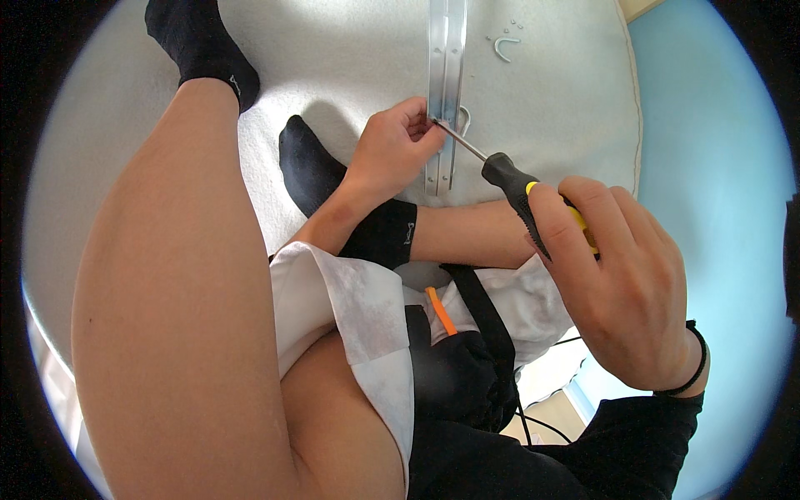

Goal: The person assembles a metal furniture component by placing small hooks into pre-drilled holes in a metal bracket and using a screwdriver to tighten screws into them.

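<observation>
My right hand (621, 275) is wrapped round the black and yellow handle of a screwdriver (500, 171). Its thin metal shaft slants up and left, and the tip meets a silver metal rail (447, 62) with holes along it. My left hand (394, 146) is closed at the rail's left edge, thumb and fingers pinching it beside the tip. The fingertips are partly hidden, and any screw under the tip is too small to make out. A curved metal hook (465, 123) juts out from the rail's right side, just past the shaft.
A loose metal hook (502, 50) and several tiny screws (512, 28) lie right of the rail on the pale, soft mat (558, 108). My feet in black socks (304, 162) frame the work on the left and below. A light blue wall (717, 167) rises on the right.
</observation>
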